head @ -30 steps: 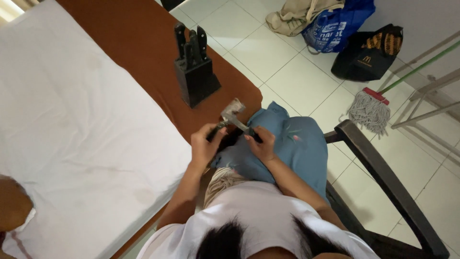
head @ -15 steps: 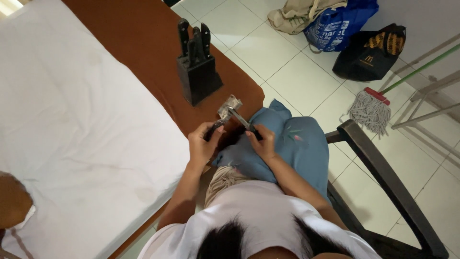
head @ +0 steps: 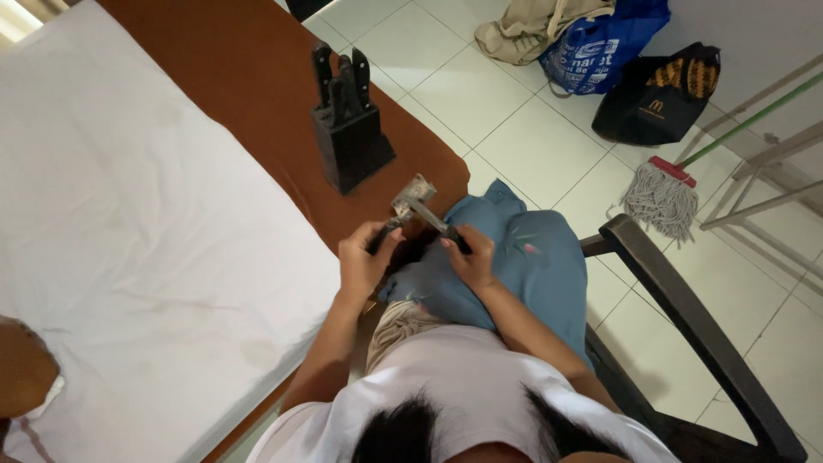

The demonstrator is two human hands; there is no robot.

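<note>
While a seated person leans over the near edge of the brown tabletop (head: 257, 77), both hands work a small metal tool (head: 413, 202) with 2 dark handles, held in the air just off the tabletop's corner and above a blue cloth (head: 523, 257) on the lap. The left hand (head: 364, 261) is clamped around 1 handle; the right hand (head: 467, 257) pinches the other. The tool looks rigid, fairly light and hinged at its steel head, so a firm hold low on each handle, clear of the joint, seems safest. Against the frame 1 second earlier, the hands and tool sit in nearly the same place. A black knife block (head: 347, 129) stands near the same edge.
</note>
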